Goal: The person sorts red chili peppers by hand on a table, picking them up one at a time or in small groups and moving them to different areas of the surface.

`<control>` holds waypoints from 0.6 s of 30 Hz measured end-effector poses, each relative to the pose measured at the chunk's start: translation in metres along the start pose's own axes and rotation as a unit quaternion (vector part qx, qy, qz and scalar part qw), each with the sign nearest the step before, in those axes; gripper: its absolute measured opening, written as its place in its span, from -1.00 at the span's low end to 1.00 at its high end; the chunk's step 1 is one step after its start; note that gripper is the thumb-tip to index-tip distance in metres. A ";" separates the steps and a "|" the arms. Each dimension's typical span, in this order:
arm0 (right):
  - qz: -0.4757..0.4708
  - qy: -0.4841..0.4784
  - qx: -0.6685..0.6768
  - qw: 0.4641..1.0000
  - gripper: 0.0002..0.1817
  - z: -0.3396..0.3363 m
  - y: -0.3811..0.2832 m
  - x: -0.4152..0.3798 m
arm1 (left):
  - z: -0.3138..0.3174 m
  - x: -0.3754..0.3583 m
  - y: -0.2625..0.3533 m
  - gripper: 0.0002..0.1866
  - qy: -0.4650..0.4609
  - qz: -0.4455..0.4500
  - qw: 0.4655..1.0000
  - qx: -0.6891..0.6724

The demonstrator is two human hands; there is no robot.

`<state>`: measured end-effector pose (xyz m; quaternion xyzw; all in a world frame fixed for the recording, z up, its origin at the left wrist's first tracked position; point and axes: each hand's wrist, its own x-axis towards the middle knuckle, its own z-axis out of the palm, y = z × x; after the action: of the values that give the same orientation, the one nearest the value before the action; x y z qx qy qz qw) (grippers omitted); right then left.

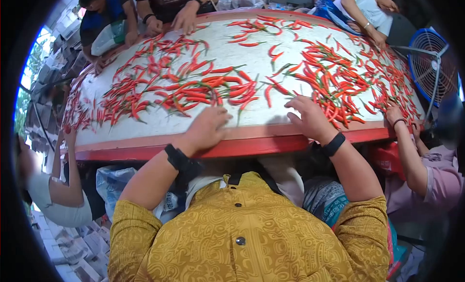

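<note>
Red chili peppers (pixel 196 94) with green stems lie spread in loose piles over a white tabletop (pixel 252 118) with a red edge. My left hand (pixel 207 128), a little blurred, hovers over the near edge, fingers stretched toward the middle pile; its fingertips are close to the lowest peppers. To the right, my right hand (pixel 311 118) is over the surface with fingers spread, beside another heap of chili peppers (pixel 334 83). Nothing shows in either hand. A few single peppers lie between my two hands. Both wrists wear dark bands.
Co-workers' hands (pixel 186 18) reach over the far edge; other people sit at both sides, one hand (pixel 393 113) close on my right. A blue-rimmed fan (pixel 431 64) stands at the right. Plastic bags (pixel 114 182) are below the table's near edge (pixel 261 145).
</note>
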<state>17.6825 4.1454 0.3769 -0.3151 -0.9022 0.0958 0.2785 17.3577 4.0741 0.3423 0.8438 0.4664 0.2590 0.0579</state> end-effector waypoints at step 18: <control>0.266 -0.242 -0.116 0.926 -0.74 -0.101 0.081 -0.050 | 0.081 0.079 0.124 -0.59 -0.020 0.032 0.999 0.034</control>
<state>17.8134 4.1781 0.4100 -0.5405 -0.8302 0.1345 -0.0226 17.5252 4.0817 0.3450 0.8648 0.4465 0.2278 0.0295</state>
